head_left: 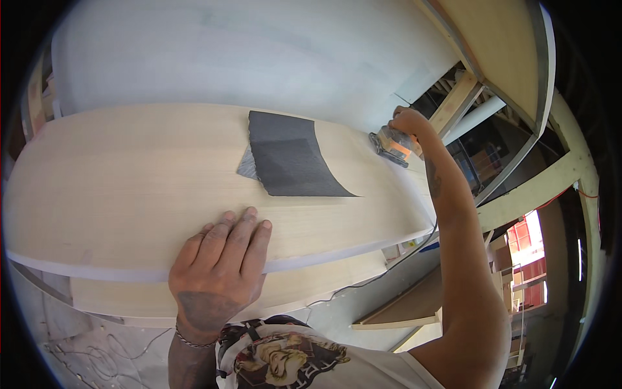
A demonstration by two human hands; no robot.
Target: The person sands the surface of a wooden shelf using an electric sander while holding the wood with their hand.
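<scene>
My left hand [223, 259] lies flat on the near edge of a pale wooden panel [129, 188], its fingers stretched out and holding nothing. Out at the panel's far right end, my right hand [408, 122] is wrapped round the top of an orange and dark electric sander [394, 144]. The sander stands tilted, its pad by the panel's surface; whether it touches cannot be made out. Between my hands a dark grey sheet of sandpaper [291, 159] rests on the panel, one corner curling. A lighter grey piece [247, 163] pokes out from under its left side.
A large whitish board [246, 55] stands behind the panel. Another wooden board [227, 290] sits lower, on my side. A dark power cord [382, 272] runs below the panel's right end. Wooden framing [531, 185] rises at right, and loose cables [107, 356] lie on the floor at lower left.
</scene>
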